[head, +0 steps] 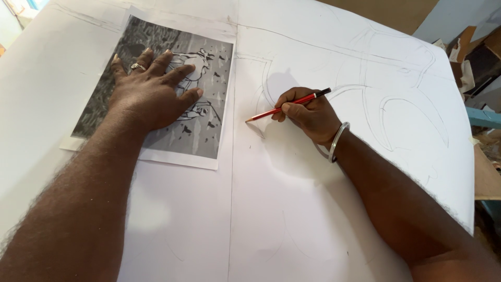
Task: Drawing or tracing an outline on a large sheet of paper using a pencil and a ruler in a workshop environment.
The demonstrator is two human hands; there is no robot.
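My right hand (308, 114) grips a red pencil (288, 105) whose tip touches a large white drawing sheet (292, 209), near faint curved pencil lines. A silver bangle (336, 141) sits on that wrist. My left hand (151, 89), with a ring on one finger, lies flat with fingers spread on a black-and-white printed picture (203, 133) that rests on the left part of the sheet.
Faint pencil outlines (396, 99) cover the sheet's right half. A straight vertical line (231, 198) runs down the middle. Beyond the sheet's right edge lie cardboard scraps (488, 172) and a light blue bar (482, 117).
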